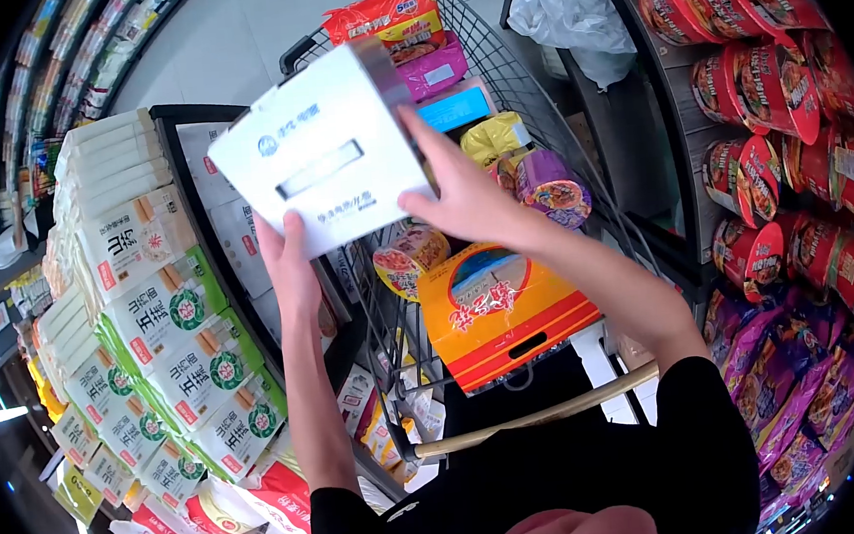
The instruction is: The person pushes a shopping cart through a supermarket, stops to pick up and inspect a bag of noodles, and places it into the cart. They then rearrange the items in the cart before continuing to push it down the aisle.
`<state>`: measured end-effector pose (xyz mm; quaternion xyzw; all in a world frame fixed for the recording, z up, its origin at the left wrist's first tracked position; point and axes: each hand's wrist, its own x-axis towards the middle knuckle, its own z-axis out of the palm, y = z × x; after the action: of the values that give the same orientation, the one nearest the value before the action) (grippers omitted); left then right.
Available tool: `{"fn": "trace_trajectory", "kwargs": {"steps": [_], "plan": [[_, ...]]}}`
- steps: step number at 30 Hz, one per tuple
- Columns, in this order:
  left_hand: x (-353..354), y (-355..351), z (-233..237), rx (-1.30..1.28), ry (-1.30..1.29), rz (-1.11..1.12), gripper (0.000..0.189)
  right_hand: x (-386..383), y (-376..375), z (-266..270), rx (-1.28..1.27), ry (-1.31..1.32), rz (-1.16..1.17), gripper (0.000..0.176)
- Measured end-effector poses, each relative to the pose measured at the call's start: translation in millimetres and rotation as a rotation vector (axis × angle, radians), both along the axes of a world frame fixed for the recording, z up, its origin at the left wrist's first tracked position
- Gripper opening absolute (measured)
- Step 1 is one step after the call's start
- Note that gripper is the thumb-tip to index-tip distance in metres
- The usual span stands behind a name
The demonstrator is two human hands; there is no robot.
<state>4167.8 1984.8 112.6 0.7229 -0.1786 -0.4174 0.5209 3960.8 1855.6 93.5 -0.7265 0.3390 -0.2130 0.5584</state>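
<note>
A white cardboard box (341, 188) with a slot handle and blue print is held up, tilted, over the left side of a shopping cart (533, 88). My left hand (289, 263) grips its lower left edge, thumb on the printed face. On the right edge, my right hand (456, 184) clasps the box with its thumb in front; some fingers are hidden behind it. Below in the cart lie an orange carton (505, 306), a purple noodle cup (552, 192), a yellow-and-pink cup (411, 260), a yellow packet (494, 139) and a red noodle pack (398, 23).
Stacked noodle packs (144, 239) rise on the left. Red instant noodle tubs (754, 91) and purple bags (797, 378) fill the right shelf. A plastic bag (573, 15) hangs at the upper right. The cart handle (539, 414) crosses in front of my body.
</note>
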Motion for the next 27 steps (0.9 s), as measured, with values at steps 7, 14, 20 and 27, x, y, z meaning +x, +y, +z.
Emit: {"fn": "trace_trajectory", "kwargs": {"steps": [7,14,20,27], "plan": [[-9.7,-69.8,-31.9,-0.051,-0.154,-0.196,0.060,-23.1,-54.9,-23.5,0.076,0.039,-0.088,0.079],[-38.3,-98.9,-63.7,-0.014,-0.027,-0.288,0.066,-56.7,-73.3,-51.1,0.181,0.206,-0.182,0.079],[-46.7,-125.8,-73.5,0.042,0.054,-0.366,0.068,-69.6,-92.1,-69.3,0.318,0.101,-0.300,0.073],[-45.5,-126.0,-82.4,0.036,0.046,-0.389,0.066,-74.1,-94.8,-75.4,0.294,0.198,-0.302,0.071]]}}
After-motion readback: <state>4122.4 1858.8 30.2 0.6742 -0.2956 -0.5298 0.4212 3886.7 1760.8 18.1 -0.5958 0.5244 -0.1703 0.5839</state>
